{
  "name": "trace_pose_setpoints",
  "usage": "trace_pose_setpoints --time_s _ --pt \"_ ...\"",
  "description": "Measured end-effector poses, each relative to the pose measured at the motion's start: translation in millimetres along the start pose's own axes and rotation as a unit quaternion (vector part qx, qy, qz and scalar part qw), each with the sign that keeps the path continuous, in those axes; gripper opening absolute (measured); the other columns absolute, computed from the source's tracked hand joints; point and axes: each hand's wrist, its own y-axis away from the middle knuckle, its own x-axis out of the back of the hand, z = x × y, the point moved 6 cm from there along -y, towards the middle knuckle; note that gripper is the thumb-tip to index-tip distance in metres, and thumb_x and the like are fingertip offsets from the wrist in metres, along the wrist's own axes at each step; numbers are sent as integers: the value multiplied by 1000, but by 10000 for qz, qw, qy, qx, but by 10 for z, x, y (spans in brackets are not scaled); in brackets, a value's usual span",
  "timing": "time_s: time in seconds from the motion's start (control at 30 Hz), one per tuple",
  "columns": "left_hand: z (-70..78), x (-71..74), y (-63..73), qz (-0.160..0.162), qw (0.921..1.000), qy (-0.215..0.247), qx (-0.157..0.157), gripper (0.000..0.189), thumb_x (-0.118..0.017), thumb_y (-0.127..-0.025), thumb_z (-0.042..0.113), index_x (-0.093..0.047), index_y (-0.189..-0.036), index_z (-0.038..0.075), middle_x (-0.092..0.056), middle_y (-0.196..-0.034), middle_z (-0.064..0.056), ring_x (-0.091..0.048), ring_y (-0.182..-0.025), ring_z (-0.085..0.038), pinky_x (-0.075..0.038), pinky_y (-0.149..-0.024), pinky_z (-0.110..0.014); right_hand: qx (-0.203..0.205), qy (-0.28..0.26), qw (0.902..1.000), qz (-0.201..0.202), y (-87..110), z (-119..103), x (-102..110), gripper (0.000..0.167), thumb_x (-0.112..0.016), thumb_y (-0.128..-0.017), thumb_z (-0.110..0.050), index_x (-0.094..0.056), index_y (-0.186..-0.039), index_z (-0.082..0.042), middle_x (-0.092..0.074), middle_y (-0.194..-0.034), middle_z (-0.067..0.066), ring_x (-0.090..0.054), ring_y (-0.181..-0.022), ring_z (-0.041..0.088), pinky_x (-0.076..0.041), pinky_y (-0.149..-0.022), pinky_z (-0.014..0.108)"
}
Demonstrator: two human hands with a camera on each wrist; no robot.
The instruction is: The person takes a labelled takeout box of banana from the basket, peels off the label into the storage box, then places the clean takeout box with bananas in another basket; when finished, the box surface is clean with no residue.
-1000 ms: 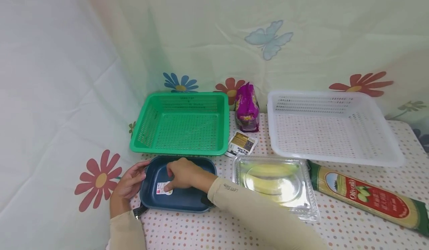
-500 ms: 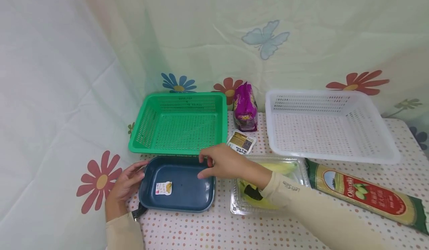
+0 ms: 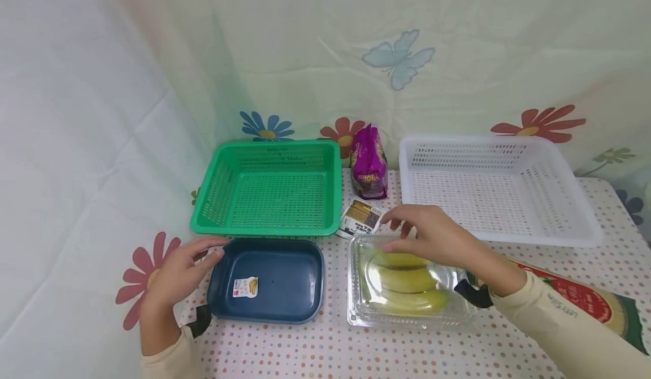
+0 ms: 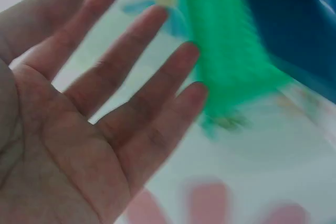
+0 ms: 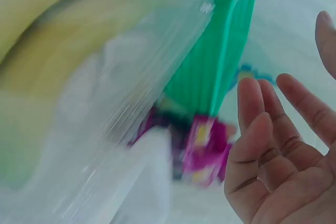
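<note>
My left hand (image 3: 175,271) is at the upper left corner of a dark blue rectangular tray (image 3: 290,280), its fingers extended and holding nothing. The left wrist view shows its palm and spread fingers (image 4: 131,77). A small white label with a banana picture (image 3: 246,287) lies on the tray floor. My right hand (image 3: 437,236) hovers over a clear lidded plastic box (image 3: 356,305), fingers loosely bent and holding nothing. Several yellow bananas (image 3: 407,280) show through the lid. In the right wrist view the box's clear wall (image 5: 131,103) stands beside the relaxed right fingers (image 5: 252,103).
Behind the tray sits a green basket (image 3: 333,221); a white basket (image 3: 585,229) stands at the back right. Between them are a purple bag (image 3: 368,164) and a small white-edged packet (image 3: 361,218). A red-labelled spaghetti pack (image 3: 580,297) lies at right, partly behind my right arm.
My right hand has moved right, out of the blue tray to above the banana box, uncovering the label. My left hand has shifted slightly left at the tray's corner.
</note>
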Motion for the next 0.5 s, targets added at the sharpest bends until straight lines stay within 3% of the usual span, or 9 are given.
trace_pose_setpoints --time_s 0.07,0.2,0.33,0.5 --pt "228 -36 -49 -14 9996 -209 -172 34 -63 -102 23 -66 -134 13 -67 -134 -10 -60 -127 -36 -54 -97 -62 -52 211 9996 162 136 103 76 42 -83 -84 -41 -72 -117 -17 -74 -101 -6 -66 -82 6 -53 -64 22" --pt "618 -223 -205 -118 9984 -66 -543 37 -65 -101 25 -65 -137 15 -65 -136 -7 -63 -124 -31 -58 -94 -54 -208 642 9971 340 398 286 201 46 -83 -84 -41 -71 -121 -15 -74 -105 -1 -66 -81 5 -51 -61 21" --pt "926 -531 -358 -299 9963 287 -753 38 -62 -103 30 -63 -139 17 -61 -140 -4 -65 -120 -24 -61 -91 -41 -356 1038 9934 332 615 461 264 52 -84 -83 -42 -68 -125 -15 -72 -102 -2 -63 -77 3 -47 -59 22" --pt "1231 -967 -474 -581 9920 399 -1044 39 -59 -105 31 -61 -141 15 -59 -141 -4 -65 -120 -23 -61 -87 -31 -615 1179 9910 165 836 610 262 62 -83 -82 -47 -64 -133 -17 -69 -101 -5 -60 -74 -3 -48 -59 21"
